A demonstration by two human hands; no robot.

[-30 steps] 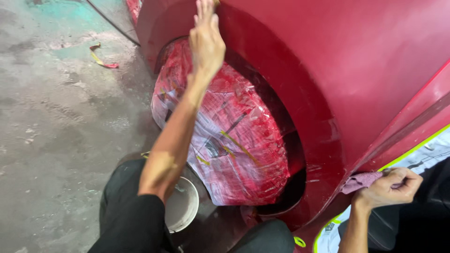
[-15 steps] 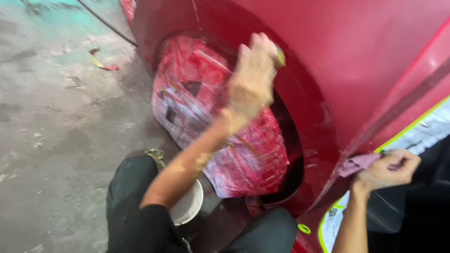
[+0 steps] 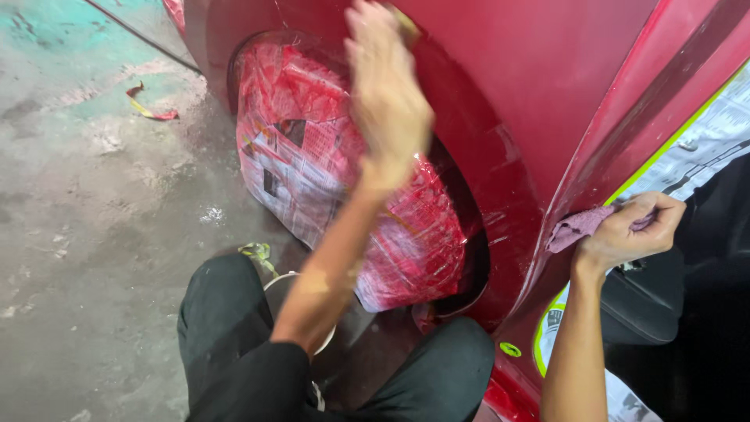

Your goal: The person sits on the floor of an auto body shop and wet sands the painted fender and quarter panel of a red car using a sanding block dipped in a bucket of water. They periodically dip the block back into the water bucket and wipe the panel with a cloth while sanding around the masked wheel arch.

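Head view, two hands (image 3: 387,101) (image 3: 629,234), one cloth (image 3: 578,227), one masked wheel (image 3: 344,172)

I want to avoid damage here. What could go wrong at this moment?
1. The left hand presses a small pad on the red car panel; its motion is blurred, so it may slip onto the wrapped wheel.
2. The right hand holds a cloth at the panel edge, near the yellow tape; it may lift it.

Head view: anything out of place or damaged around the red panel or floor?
A torn strip of red and yellow tape lies loose on the stained concrete floor. The wheel masking is wrinkled and paint-soaked. No panel damage shows.
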